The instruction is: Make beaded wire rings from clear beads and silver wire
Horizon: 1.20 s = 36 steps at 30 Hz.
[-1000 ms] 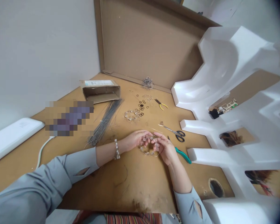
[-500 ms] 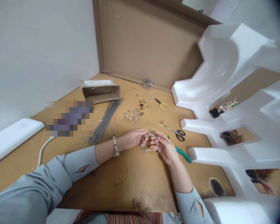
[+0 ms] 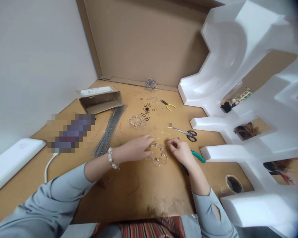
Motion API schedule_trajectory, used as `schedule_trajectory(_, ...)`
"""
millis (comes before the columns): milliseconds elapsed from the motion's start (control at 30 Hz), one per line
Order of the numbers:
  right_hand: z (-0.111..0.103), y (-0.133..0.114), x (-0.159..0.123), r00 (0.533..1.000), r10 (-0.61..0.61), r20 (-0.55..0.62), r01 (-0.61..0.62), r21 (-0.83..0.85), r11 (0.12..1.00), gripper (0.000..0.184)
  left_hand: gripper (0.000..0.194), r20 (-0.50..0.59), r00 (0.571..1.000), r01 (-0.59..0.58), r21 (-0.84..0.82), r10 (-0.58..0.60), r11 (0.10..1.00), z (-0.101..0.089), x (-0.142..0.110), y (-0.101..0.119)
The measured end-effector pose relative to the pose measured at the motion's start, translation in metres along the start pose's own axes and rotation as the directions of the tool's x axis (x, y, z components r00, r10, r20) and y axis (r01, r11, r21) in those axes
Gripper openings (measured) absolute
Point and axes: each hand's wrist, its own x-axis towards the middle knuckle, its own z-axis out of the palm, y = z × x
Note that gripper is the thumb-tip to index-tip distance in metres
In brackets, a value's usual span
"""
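A wire ring strung with clear beads [image 3: 162, 154] is at the middle front of the table, between my two hands. My left hand [image 3: 137, 149], wearing a beaded bracelet [image 3: 111, 158], is palm down at the ring's left side. Its thumb and fingers are apart, close to the ring's edge; whether they touch it is hard to tell. To the right of the ring, my right hand [image 3: 180, 151] is closed, fingertips curled together near the ends of thin loose wires [image 3: 165, 138]. Anything pinched in it is too small to make out. Teal-handled pliers [image 3: 198, 156] lie partly hidden behind it.
Black-handled scissors [image 3: 191, 135] and yellow-handled pliers [image 3: 169, 105] lie beyond my right hand. Small dark rings [image 3: 147, 110], another beaded wire ring [image 3: 137, 121] and a bundle of grey wires [image 3: 108, 132] lie farther back, near a cardboard box [image 3: 100, 100]. White foam [image 3: 213, 153] borders the right.
My right hand has let go of the beaded ring and drawn off to the right, its fingers curling. My left hand has turned palm down and its fingers have spread. The view has shifted slightly.
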Motion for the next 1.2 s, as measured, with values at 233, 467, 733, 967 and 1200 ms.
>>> schedule_trajectory(233,-0.002,-0.010,-0.008,0.987,0.058,0.148,-0.065,0.037,0.997,0.012,0.042,0.009,0.989,0.148,0.062,-0.149,0.987,0.008,-0.005,-0.006)
schedule_trajectory(467,0.009,-0.005,-0.005,0.992,0.039,0.121,-0.085,0.402,0.912,0.029,0.056,0.207,0.975,0.146,-0.302,-0.084,0.942,0.004,0.011,-0.026)
schedule_trajectory(733,0.012,-0.014,-0.001,0.984,0.131,0.119,-0.177,0.690,0.702,0.038,0.040,-0.036,0.976,0.138,-0.652,-0.213,0.745,0.023,0.022,-0.021)
schedule_trajectory(967,0.023,-0.025,-0.013,0.977,-0.124,-0.173,0.155,0.179,0.972,0.040,0.040,-0.198,0.969,0.006,-0.589,-0.151,0.808,0.033,0.018,-0.015)
schedule_trajectory(1200,0.023,-0.035,-0.017,0.985,-0.169,-0.029,0.170,0.017,0.985,0.031,0.042,-0.146,0.988,-0.033,-0.494,-0.045,0.869,0.051,0.015,-0.015)
